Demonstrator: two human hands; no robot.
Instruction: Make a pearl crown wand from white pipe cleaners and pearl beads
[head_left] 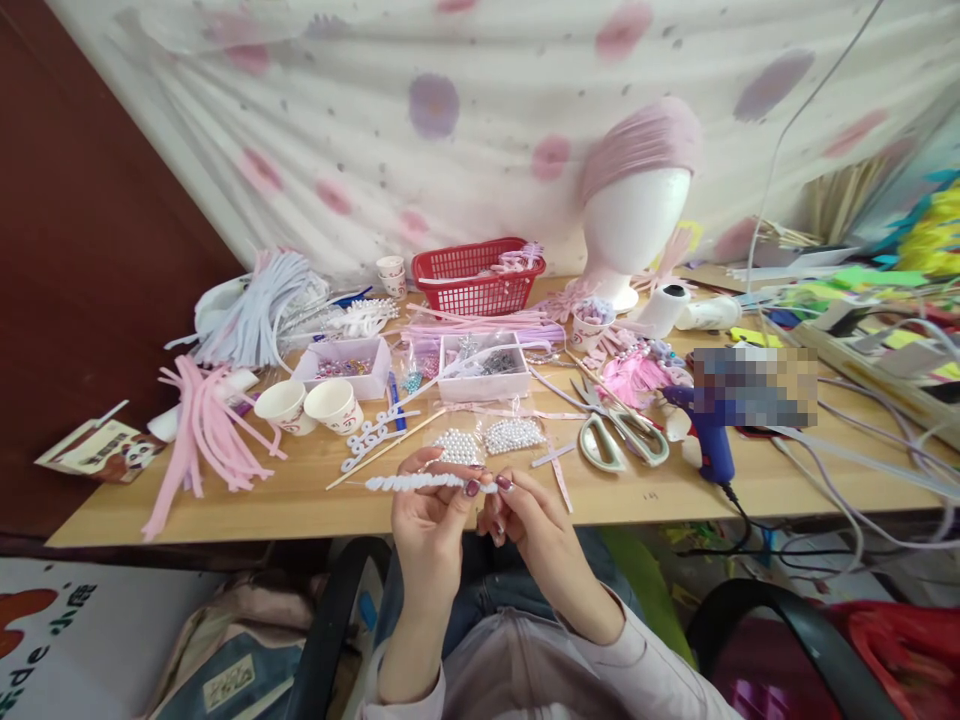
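My L hand [429, 520] grip pinches the white coiled strip [412, 482] — R hand [529, 520] grip on its right end, prob. to steady it; scissors [602, 444] lie right.

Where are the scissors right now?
In the head view, the scissors lie on the table right of centre, between the white pearl beads and the blue-handled tool, beyond the right hand.

Craft workshop: scissors [613, 411], beads [514, 435]
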